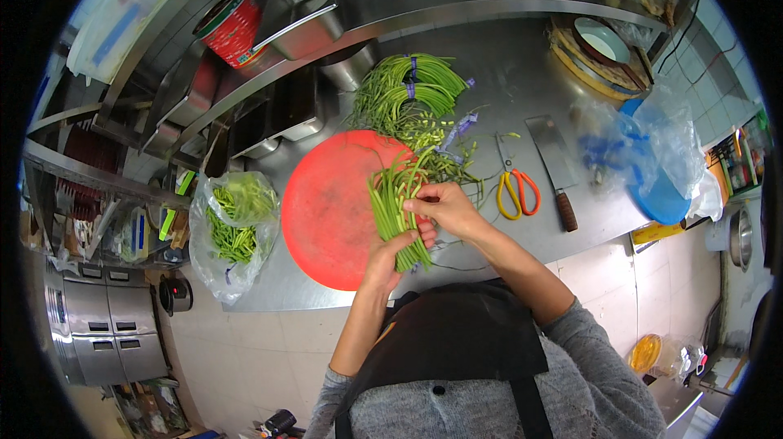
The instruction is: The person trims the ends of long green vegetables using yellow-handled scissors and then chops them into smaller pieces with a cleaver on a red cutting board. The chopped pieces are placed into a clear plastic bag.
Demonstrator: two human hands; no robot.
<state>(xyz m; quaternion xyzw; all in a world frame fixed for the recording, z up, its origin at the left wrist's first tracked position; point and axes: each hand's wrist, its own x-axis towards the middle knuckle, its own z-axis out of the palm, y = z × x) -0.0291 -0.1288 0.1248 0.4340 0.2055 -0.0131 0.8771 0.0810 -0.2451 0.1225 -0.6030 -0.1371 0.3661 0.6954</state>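
Observation:
My left hand (389,255) is closed around a bunch of long green stems (391,213), which look like garlic scapes, above the right part of a round red cutting board (330,213). The fingers of my right hand (445,210) pinch at stems near the bunch's upper right side. Just behind lie loose stem tips and trimmings (428,133). Farther back rest curled bundles of stems (428,75) tied with purple bands. To the right are scissors (517,185) with one yellow and one orange handle, then a cleaver (553,158) with a brown handle.
A clear plastic bag of cut green pieces (235,231) stands left of the board. Steel pans (300,109) and a metal shelf (428,11) run along the back. At the right are round wooden boards with a bowl (602,41), plastic bags (667,127) and a blue lid-like object (664,200).

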